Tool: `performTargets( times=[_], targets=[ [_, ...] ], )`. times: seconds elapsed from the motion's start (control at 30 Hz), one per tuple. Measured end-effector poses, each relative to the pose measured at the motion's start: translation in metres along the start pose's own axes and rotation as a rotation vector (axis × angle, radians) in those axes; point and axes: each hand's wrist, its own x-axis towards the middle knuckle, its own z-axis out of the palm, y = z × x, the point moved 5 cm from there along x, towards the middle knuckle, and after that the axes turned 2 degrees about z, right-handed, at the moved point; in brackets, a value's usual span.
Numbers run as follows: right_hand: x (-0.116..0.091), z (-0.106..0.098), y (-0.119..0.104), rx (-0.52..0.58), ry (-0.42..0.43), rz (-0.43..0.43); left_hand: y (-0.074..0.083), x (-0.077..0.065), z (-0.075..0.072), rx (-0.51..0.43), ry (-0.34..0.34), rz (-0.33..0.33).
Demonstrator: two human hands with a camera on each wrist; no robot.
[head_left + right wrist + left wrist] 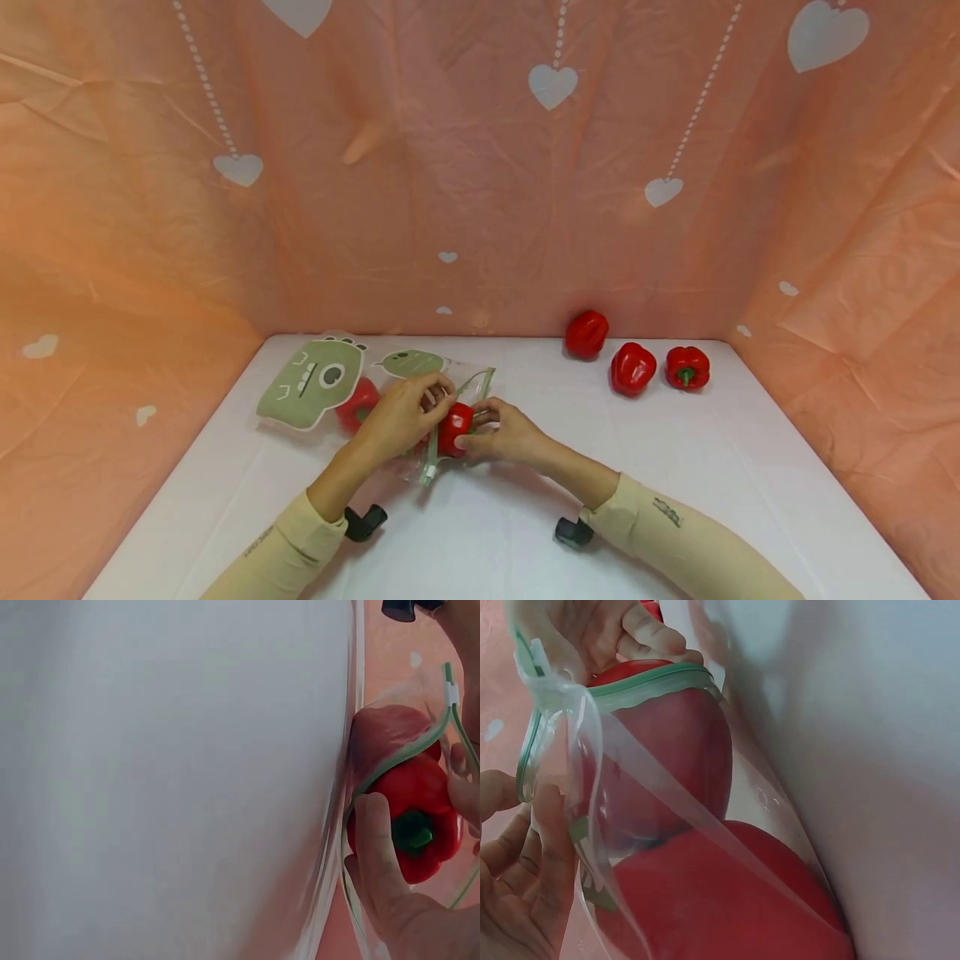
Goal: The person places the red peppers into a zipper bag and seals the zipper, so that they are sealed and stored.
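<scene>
A clear zip bag with a green seal (652,681) and a green monster print (311,385) lies at the table's left. My left hand (405,414) pinches the rim of its open mouth. In that mouth my right hand (510,435) grips a red bell pepper (455,427), thumb and fingers on its sides. The right wrist view shows the pepper's green stem (412,831) facing outward, its far part inside the bag. Deeper in the bag, another red bell pepper (727,900) shows through the plastic. One more red pepper (358,405) appears behind the left hand, partly hidden.
Three red bell peppers stand at the back right of the white table: one near the wall (587,335), one in the middle (633,369), one with its stem forward (687,368). Peach curtains (480,208) with white hearts enclose the table's back and sides.
</scene>
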Motion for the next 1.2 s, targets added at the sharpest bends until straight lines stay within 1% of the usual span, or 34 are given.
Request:
performTargets(
  times=[0.1, 0.23, 0.33, 0.5, 0.73, 0.93, 1.2],
  targets=[
    [0.001, 0.001, 0.001, -0.015, 0.004, 0.001, 0.001, 0.000, -0.001, -0.001, 0.004, 0.008],
    [0.002, 0.001, 0.001, -0.079, 0.019, -0.018, 0.002, 0.000, -0.001, -0.007, 0.006, 0.014],
    [0.003, 0.002, 0.000, -0.096, 0.024, -0.026, 0.002, 0.000, -0.001, -0.014, 0.007, 0.018],
    [0.004, 0.004, 0.001, -0.082, 0.021, -0.029, 0.003, 0.001, -0.002, -0.016, 0.012, 0.020],
    [0.006, 0.008, 0.002, -0.083, 0.032, -0.043, 0.003, 0.002, -0.002, -0.008, 0.008, 0.007],
    [0.009, 0.012, 0.002, -0.036, 0.030, -0.028, 0.004, 0.002, -0.003, -0.009, 0.010, -0.001],
    [0.010, 0.018, -0.002, -0.090, 0.040, -0.025, 0.003, 0.002, -0.004, -0.001, 0.021, -0.007]
  ],
)
